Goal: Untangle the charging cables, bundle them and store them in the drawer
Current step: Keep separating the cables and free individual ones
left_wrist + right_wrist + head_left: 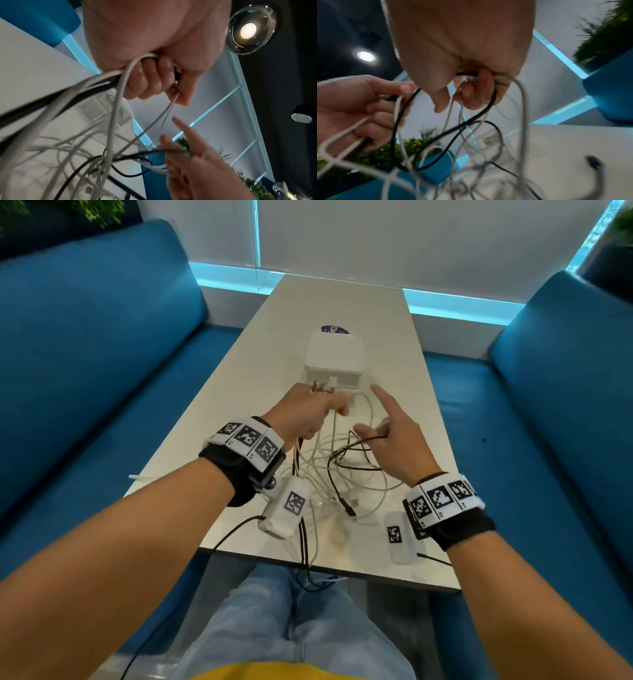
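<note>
Holding the charging cables (337,474) up off the table (383,344), we have a loose snarl of thin white and black cords hanging between our two hands, the low loops resting on the tabletop and a few strands trailing over the near edge toward our lap. We judge them light, limp and springy: they will sag, slide over each other and snag at the plugs, so we do best to take each cord near a connector end and draw it out slowly, not tug at the middle.

Our left hand (310,412) is closed in a fist round several cords, white and black together, with a few plug tips poking out past the knuckles. Our right hand (394,436) has its lower fingers curled round a black cord and a white one, while the forefinger and thumb stick out straight.

The jackets look smooth and round, some white ones duller and greyer. Just beyond our hands sits a small white drawer box (335,357), rounded and plastic-looking; whether its drawer stands open we cannot tell. The table is pale, matt and long, with blue padded benches (85,344) on either side.
</note>
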`<state>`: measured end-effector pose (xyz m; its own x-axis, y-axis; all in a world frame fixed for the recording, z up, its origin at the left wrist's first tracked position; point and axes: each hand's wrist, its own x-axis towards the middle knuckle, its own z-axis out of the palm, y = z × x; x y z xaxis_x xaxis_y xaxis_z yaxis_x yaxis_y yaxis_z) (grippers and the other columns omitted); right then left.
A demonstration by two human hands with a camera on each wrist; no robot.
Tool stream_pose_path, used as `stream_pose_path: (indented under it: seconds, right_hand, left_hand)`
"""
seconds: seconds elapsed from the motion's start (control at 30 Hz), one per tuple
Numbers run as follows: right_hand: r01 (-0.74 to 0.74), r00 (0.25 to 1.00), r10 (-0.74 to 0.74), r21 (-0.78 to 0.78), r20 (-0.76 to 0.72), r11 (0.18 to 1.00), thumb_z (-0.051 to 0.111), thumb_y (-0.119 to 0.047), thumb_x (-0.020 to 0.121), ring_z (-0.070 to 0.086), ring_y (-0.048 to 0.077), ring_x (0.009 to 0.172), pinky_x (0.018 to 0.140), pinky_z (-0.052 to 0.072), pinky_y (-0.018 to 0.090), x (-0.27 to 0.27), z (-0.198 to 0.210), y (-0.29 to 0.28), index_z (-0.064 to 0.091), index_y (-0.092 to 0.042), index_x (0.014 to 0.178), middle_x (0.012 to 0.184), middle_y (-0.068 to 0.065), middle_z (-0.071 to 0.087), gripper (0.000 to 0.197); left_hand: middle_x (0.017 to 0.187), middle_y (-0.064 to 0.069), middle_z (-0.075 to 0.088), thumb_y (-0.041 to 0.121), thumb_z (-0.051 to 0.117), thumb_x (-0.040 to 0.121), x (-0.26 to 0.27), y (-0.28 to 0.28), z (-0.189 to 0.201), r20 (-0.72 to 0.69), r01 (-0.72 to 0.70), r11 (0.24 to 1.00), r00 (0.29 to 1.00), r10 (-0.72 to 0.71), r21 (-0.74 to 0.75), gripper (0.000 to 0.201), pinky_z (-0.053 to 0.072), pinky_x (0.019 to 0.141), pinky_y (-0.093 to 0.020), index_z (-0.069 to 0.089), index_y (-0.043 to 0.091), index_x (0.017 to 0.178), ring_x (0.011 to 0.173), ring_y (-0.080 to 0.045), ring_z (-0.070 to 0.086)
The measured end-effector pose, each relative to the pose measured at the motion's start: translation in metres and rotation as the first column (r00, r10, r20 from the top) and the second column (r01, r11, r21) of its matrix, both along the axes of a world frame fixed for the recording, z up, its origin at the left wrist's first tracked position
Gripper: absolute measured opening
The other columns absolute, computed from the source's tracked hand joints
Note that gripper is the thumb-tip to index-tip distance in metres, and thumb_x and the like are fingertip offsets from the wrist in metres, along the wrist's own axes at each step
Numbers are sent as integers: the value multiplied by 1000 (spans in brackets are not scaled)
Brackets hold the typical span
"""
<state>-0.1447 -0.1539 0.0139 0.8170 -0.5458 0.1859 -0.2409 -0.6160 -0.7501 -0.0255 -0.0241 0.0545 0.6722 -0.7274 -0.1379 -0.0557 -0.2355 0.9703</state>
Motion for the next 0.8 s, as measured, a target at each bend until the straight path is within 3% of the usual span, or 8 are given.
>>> stream_pose_path:
  seconds: [0.07, 0.13, 0.2, 0.3, 0.4, 0.5, 0.6, 0.8]
  right_hand:
    - [-123, 992, 123, -14, 29, 992, 56, -5, 88, 53, 10, 64, 66, 44, 17, 8, 11, 6, 42, -38, 139, 66, -7, 56, 63]
    - [-164, 983, 169, -67, 66, 984, 49, 5, 82, 58, 10, 74, 71, 46, 22, 15, 16, 6, 63, -28, 118, 78, -10, 63, 51]
    - [-148, 984, 159, -118, 83, 982, 47, 2, 85, 61, 16, 82, 74, 47, 30, 17, 17, 4, 69, -20, 96, 84, -6, 68, 33]
    - [-42, 990, 44, -14, 131, 999, 44, -11, 96, 55, 12, 73, 70, 39, 26, 19, 22, 1, 68, -16, 87, 76, -6, 62, 26]
    - [78, 985, -86, 62, 149, 995, 40, -25, 100, 53, 16, 65, 68, 42, 30, 19, 24, -1, 69, -13, 91, 67, -4, 57, 32]
    - [142, 988, -138, -43, 75, 989, 44, -25, 98, 61, 27, 94, 86, 47, 36, 12, 17, -4, 60, -21, 120, 93, 4, 68, 27]
    - [-13, 999, 4, -253, -37, 967, 53, -22, 93, 60, 27, 73, 72, 48, 36, 2, 15, 3, 29, -41, 144, 72, 4, 64, 59]
    - [-51, 997, 20, -455, -71, 889, 44, -35, 99, 60, 35, 77, 67, 49, 41, -1, 10, 8, 63, -26, 101, 79, 7, 67, 21]
  left_hand:
    - [49, 5, 30, 28, 65, 88, -4, -3, 1, 53, 106, 991, 992, -110, 81, 24, 20, 41, -21, 58, 15, 70, 43, -11, 25]
    - [51, 4, 33, 29, 66, 88, -5, -4, 3, 73, 118, 987, 989, -127, 108, 21, 22, 42, -21, 56, 16, 74, 45, -11, 28]
    - [53, 3, 33, 34, 67, 87, -4, -2, 0, 64, 107, 990, 992, -113, 96, 22, 22, 42, -22, 60, 17, 76, 45, -11, 28]
    - [52, 3, 30, 44, 69, 84, -4, 3, -15, 24, 154, 976, 987, -160, 151, 32, 20, 44, -23, 66, 16, 70, 44, -12, 25]
    - [51, 2, 29, 46, 70, 82, -10, 5, -28, -8, 174, 968, 984, -175, 181, 33, 19, 45, -25, 70, 19, 64, 46, -14, 24]
    - [39, 11, 35, 42, 67, 87, -11, 5, -24, 133, 115, 976, 981, -141, 185, 31, 21, 44, -23, 74, 20, 66, 40, -9, 26]
    - [38, 15, 48, 36, 65, 89, -9, 3, -16, 233, 23, 995, 972, -44, 94, 28, 35, 52, -20, 75, 15, 73, 40, 0, 41]
    - [39, 12, 37, 32, 68, 88, -9, 2, -13, 178, 64, 997, 981, -72, 53, 30, 23, 44, -22, 69, 8, 70, 37, -6, 29]
